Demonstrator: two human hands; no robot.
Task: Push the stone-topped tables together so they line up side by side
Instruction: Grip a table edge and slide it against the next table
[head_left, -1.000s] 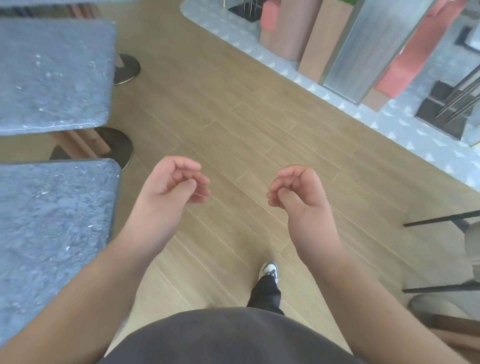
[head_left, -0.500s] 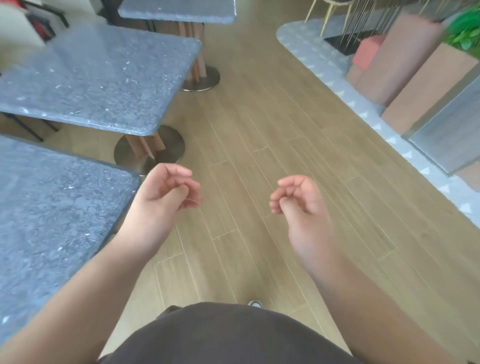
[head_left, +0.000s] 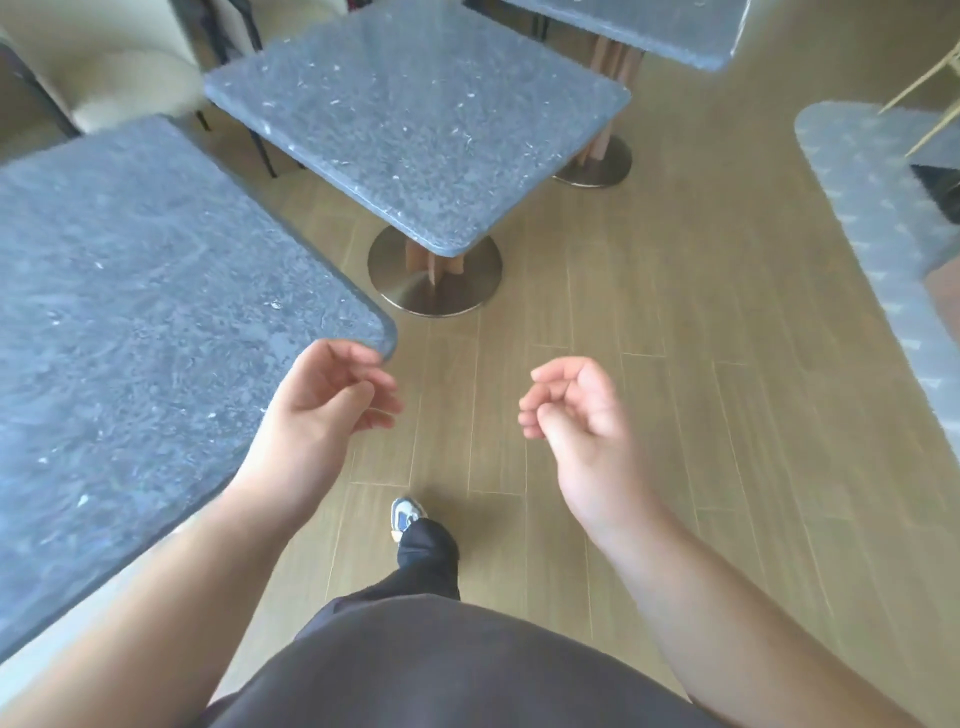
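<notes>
Three grey stone-topped tables show. The nearest table (head_left: 130, 312) fills the left side. A second table (head_left: 415, 124) stands beyond it on a round metal base (head_left: 415, 291), with a floor gap between the two tops. A third table (head_left: 649, 26) is at the top edge. My left hand (head_left: 322, 410) hovers just past the near table's right corner, fingers loosely curled, holding nothing. Over the bare floor, my right hand (head_left: 576, 410) is half curled and also empty. Neither hand touches a table.
Wooden plank floor (head_left: 649, 338) spreads to the right. A grey patterned floor strip (head_left: 872, 218) runs along the right edge. A pale upholstered seat (head_left: 119, 67) sits at the upper left. My foot (head_left: 408, 512) steps forward between my arms.
The view has swung left and forward: the tables now sit larger and more central. My hands keep the same curled pose in front of me; a foot has stepped forward.
</notes>
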